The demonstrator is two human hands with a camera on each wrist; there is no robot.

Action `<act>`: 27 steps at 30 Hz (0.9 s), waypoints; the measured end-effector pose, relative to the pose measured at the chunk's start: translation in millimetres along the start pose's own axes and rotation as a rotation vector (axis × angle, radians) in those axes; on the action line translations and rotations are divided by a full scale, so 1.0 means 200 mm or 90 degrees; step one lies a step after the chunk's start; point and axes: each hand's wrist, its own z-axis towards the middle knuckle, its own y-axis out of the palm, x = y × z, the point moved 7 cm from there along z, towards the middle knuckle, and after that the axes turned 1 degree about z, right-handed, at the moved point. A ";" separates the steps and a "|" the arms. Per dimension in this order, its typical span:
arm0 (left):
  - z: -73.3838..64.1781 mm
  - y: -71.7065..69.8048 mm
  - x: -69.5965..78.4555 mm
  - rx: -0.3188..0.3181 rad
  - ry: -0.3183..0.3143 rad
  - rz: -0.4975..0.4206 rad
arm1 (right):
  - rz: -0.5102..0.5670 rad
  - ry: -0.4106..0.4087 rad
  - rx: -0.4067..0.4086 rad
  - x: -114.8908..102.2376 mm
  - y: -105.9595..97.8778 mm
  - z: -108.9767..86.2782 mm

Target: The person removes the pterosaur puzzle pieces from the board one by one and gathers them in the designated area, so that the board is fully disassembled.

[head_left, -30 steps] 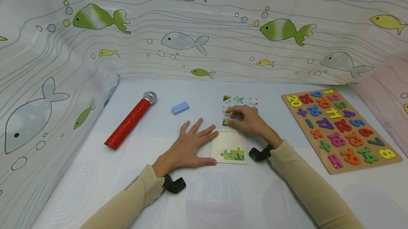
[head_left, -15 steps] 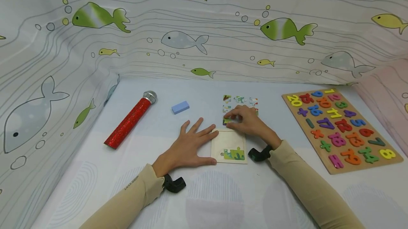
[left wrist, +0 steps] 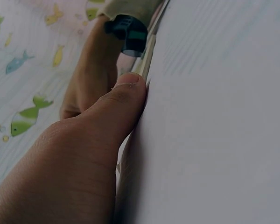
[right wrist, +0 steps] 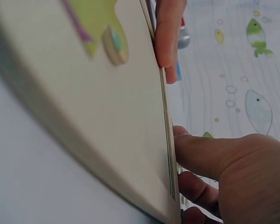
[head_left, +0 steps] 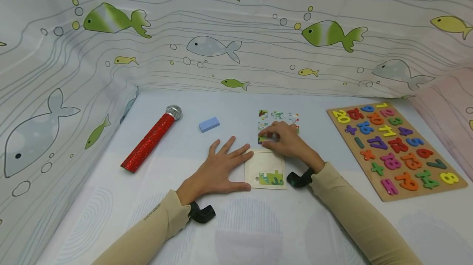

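In the head view, a small wooden puzzle tray [head_left: 256, 161] lies at the middle of the table, with joined green puzzle pieces [head_left: 271, 178] in its lower right part. My left hand [head_left: 217, 171] is spread flat on the table, index fingertip and thumb against the tray's left edge. The left wrist view shows that thumb [left wrist: 123, 95] at the tray's side. Just beyond the far edge, my right hand [head_left: 287, 140] pinches a green and purple puzzle piece [head_left: 260, 138], partly covered by its fingers. Several more puzzle pieces [head_left: 278, 115] lie behind that hand.
A red glitter microphone [head_left: 150, 142] lies at the left, and a light blue block [head_left: 209, 124] sits behind my left hand. To the right is a wooden number board [head_left: 391, 150]. Fish-patterned cloth walls [head_left: 221, 19] rise behind and at both sides.
The fingers of my right hand have come down and closed around the green and purple puzzle piece, which has shifted very slightly. My left hand and the tray have stayed in place.
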 end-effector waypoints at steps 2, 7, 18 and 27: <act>0.00 0.00 0.00 -0.001 0.000 0.000 | -0.001 0.004 0.000 0.00 0.00 0.00; 0.00 0.01 0.00 -0.005 -0.002 0.005 | 0.012 0.009 0.003 0.00 -0.01 0.00; 0.00 0.02 -0.01 -0.009 -0.004 0.004 | 0.105 -0.070 -0.010 -0.04 -0.05 -0.08; 0.01 0.02 -0.01 -0.017 -0.009 -0.002 | 0.146 -0.095 -0.097 -0.10 -0.02 -0.25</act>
